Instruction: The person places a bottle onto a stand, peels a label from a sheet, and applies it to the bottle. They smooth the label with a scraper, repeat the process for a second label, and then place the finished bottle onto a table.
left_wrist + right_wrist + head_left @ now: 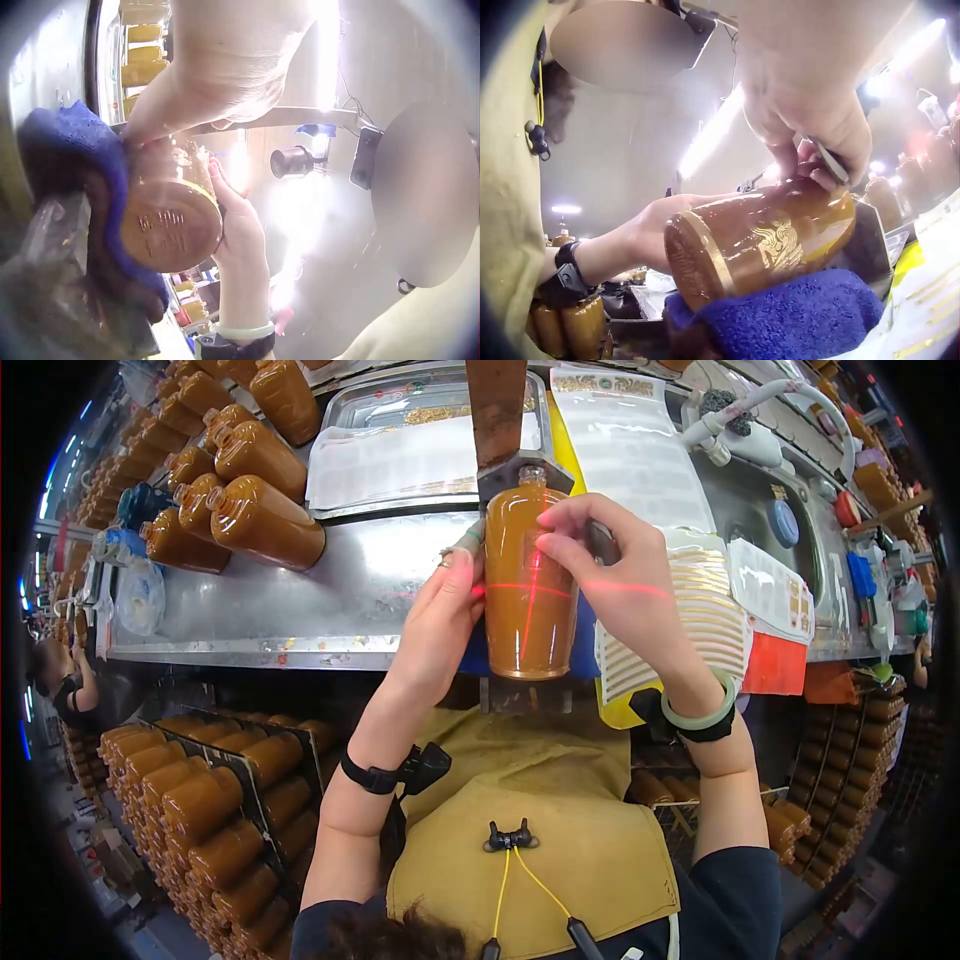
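Note:
A glossy brown bottle point(525, 635) lies on its side over a blue towel point(802, 315), its neck pointing away from me. My left hand point(435, 620) holds the bottle's left side, some of its fingers hidden. Over the bottle's upper face is my right hand point(635, 575), with thumb and index fingertip at a small clear patch point(533, 555). A flat metal tool point(830, 161) is tucked in the right hand's curled fingers. Gold emblem point(780, 244) and gold band point(714, 259) show on the bottle's side in the right wrist view. Red light lines cross it.
Several brown bottles point(265, 520) stand at the back left, and stacked ones point(200, 795) fill racks below. Decal sheets point(630, 450) lie beyond the right hand, near a sink point(755, 510) with a tap. A metal tray point(340, 420) is at the back.

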